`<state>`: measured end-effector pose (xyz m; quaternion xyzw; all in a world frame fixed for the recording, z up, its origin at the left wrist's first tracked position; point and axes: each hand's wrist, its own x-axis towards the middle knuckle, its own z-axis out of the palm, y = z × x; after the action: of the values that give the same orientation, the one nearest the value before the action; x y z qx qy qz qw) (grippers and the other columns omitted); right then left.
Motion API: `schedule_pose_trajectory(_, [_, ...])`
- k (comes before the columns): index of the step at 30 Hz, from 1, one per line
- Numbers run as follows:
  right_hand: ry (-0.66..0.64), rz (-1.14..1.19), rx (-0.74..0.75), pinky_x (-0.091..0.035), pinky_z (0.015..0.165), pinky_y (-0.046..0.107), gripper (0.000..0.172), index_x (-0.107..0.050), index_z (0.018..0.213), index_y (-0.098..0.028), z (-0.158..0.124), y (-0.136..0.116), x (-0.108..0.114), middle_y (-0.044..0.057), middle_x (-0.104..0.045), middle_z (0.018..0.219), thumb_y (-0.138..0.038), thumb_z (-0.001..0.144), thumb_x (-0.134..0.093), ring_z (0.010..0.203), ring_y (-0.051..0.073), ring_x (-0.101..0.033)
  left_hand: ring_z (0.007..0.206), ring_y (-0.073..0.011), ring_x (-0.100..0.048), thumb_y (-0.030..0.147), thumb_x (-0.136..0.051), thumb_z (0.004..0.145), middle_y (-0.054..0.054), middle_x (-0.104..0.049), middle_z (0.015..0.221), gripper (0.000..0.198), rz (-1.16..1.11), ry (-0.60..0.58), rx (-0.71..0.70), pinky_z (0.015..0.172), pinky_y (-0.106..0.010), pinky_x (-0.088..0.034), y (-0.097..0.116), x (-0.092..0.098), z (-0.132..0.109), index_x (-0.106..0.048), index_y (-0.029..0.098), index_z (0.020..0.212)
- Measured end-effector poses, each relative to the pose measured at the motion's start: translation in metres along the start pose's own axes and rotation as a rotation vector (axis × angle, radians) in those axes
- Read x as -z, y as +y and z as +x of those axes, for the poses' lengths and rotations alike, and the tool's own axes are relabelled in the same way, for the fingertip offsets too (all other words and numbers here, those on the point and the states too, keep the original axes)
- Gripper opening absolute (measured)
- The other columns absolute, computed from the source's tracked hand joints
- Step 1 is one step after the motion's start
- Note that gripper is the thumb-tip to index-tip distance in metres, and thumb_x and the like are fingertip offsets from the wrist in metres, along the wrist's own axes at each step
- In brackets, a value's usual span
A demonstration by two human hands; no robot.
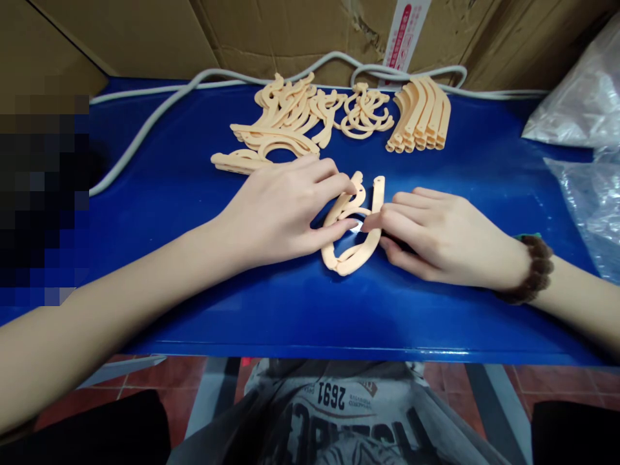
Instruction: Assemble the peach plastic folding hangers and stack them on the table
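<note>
Two curved peach plastic pieces (356, 248) lie together on the blue table (203, 194) near its front edge. My left hand (281, 213) rests over their left side, thumb and fingers closed on the upper piece. My right hand (436, 236) comes in from the right, fingers pressed together against the lower piece, with a brown bead bracelet (533, 268) on its wrist. Both hands touch the pieces at the same spot.
Farther back lie a loose heap of peach parts (285, 119), a cluster of ring-shaped parts (365, 110) and a neat stack of curved strips (421, 116). A white cable (155, 113) runs along the back. Cardboard boxes (271, 32) stand behind; plastic bags (581, 129) sit at right.
</note>
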<state>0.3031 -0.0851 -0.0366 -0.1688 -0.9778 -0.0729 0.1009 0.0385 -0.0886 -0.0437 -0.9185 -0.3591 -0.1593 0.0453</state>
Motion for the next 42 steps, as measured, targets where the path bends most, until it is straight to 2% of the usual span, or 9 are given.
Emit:
schedule_pose_trajectory(5, [0.017, -0.026, 0.020, -0.038, 0.072, 0.034, 0.029, -0.066, 0.114, -0.017, 0.000, -0.003, -0.002, 0.007, -0.072, 0.088, -0.025, 0.114, -0.038, 0.076, 0.021, -0.058, 0.099, -0.0258, -0.073, 0.036, -0.052, 0.108, -0.007, -0.076, 0.104, 0.024, -0.095, 0.016, 0.005, 0.075, -0.036, -0.054, -0.002, 0.000, -0.001, -0.072, 0.024, 0.116])
schedule_pose_trajectory(8, [0.022, -0.002, 0.009, -0.039, 0.074, 0.033, 0.031, -0.067, 0.114, -0.015, -0.001, 0.000, -0.002, 0.010, -0.075, 0.096, -0.029, 0.115, -0.040, 0.082, 0.021, -0.062, 0.098, -0.0242, -0.073, 0.034, -0.053, 0.108, -0.006, -0.077, 0.105, 0.023, -0.126, -0.012, 0.018, 0.075, -0.035, -0.053, -0.001, 0.002, -0.001, -0.072, 0.023, 0.116])
schedule_pose_trajectory(11, [0.013, -0.012, -0.036, -0.039, 0.074, 0.034, 0.035, -0.068, 0.116, -0.011, -0.004, 0.005, -0.001, 0.011, -0.073, 0.092, -0.035, 0.114, -0.042, 0.078, 0.021, -0.061, 0.096, -0.0230, -0.074, 0.032, -0.052, 0.109, -0.005, -0.079, 0.106, 0.024, -0.124, -0.031, 0.007, 0.073, -0.034, -0.052, -0.002, 0.005, 0.000, -0.073, 0.023, 0.117])
schedule_pose_trajectory(15, [0.001, -0.050, -0.134, -0.039, 0.072, 0.034, 0.044, -0.068, 0.123, -0.012, -0.006, 0.014, 0.001, 0.007, -0.069, 0.082, -0.046, 0.114, -0.042, 0.067, 0.020, -0.052, 0.101, -0.0251, -0.075, 0.028, -0.049, 0.109, -0.006, -0.081, 0.109, 0.027, -0.029, -0.046, -0.036, 0.074, -0.035, -0.052, -0.005, 0.007, 0.000, -0.074, 0.022, 0.117])
schedule_pose_trajectory(19, [-0.033, -0.025, -0.202, -0.038, 0.070, 0.034, 0.044, -0.069, 0.113, -0.017, -0.006, 0.019, 0.002, 0.004, -0.063, 0.074, -0.051, 0.113, -0.042, 0.063, 0.020, -0.048, 0.098, -0.0268, -0.076, 0.025, -0.047, 0.108, -0.006, -0.082, 0.107, 0.030, 0.085, -0.027, -0.043, 0.071, -0.036, -0.052, -0.006, 0.006, 0.000, -0.077, 0.023, 0.112])
schedule_pose_trajectory(26, [-0.036, 0.026, -0.090, -0.041, 0.071, 0.033, 0.040, -0.068, 0.101, -0.018, -0.006, 0.018, 0.001, 0.007, -0.070, 0.083, -0.045, 0.114, -0.042, 0.072, 0.021, -0.059, 0.092, -0.0245, -0.079, 0.022, -0.046, 0.111, -0.005, -0.084, 0.105, 0.034, 0.231, 0.063, -0.080, 0.062, -0.033, -0.050, -0.006, 0.004, -0.001, -0.079, 0.022, 0.105])
schedule_pose_trajectory(33, [0.024, -0.008, -0.179, -0.041, 0.071, 0.035, 0.044, -0.072, 0.110, -0.017, -0.003, 0.015, 0.009, 0.008, -0.073, 0.085, -0.049, 0.114, -0.043, 0.071, 0.022, -0.062, 0.090, -0.0235, -0.080, 0.016, -0.049, 0.110, -0.007, -0.085, 0.109, 0.032, 0.274, 0.110, -0.137, 0.063, -0.032, -0.054, -0.005, 0.000, -0.001, -0.080, 0.018, 0.107])
schedule_pose_trajectory(37, [0.006, -0.086, -0.246, -0.043, 0.078, 0.039, 0.042, -0.073, 0.112, -0.014, 0.012, 0.027, 0.017, 0.011, -0.075, 0.092, -0.044, 0.113, -0.044, 0.085, 0.026, -0.068, 0.091, -0.0230, -0.080, 0.014, -0.053, 0.109, -0.007, -0.085, 0.113, 0.028, 0.325, 0.130, -0.174, 0.064, -0.032, -0.055, -0.004, -0.001, -0.001, -0.081, 0.016, 0.109])
schedule_pose_trajectory(42, [-0.134, -0.170, -0.433, -0.041, 0.075, 0.038, 0.040, -0.077, 0.114, -0.015, 0.065, 0.061, 0.021, 0.015, -0.076, 0.106, -0.045, 0.109, -0.051, 0.100, 0.029, -0.068, 0.092, -0.0214, -0.079, 0.012, -0.051, 0.109, -0.007, -0.085, 0.114, 0.031, 0.323, 0.134, -0.181, 0.071, -0.031, -0.058, -0.004, -0.002, -0.001, -0.081, 0.016, 0.110])
